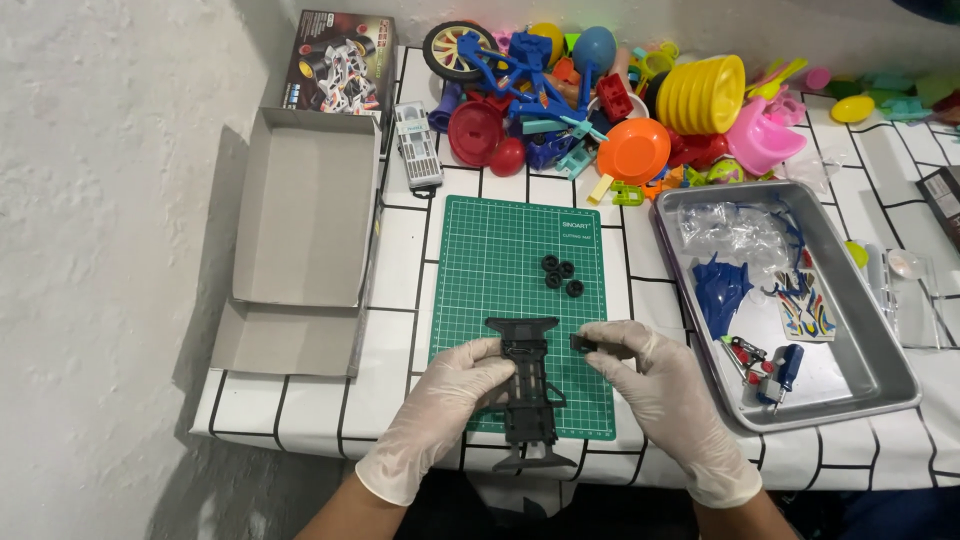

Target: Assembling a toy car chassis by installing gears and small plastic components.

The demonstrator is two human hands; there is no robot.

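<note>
My left hand [440, 405], in a white glove, grips the left side of a dark grey toy car chassis [527, 385] lying lengthwise on the green cutting mat [500, 255]. My right hand [655, 385], also gloved, pinches a small black part [584, 344] just right of the chassis' upper end. Several small black tyres [562, 275] lie in a cluster on the mat above the chassis.
A metal tray [870, 360] at right holds blue body parts, clear bags, a sticker sheet and small tools. An open cardboard box [305, 215] lies at left, its printed lid behind. Colourful plastic toys [620, 95] crowd the back. The table edge is near my wrists.
</note>
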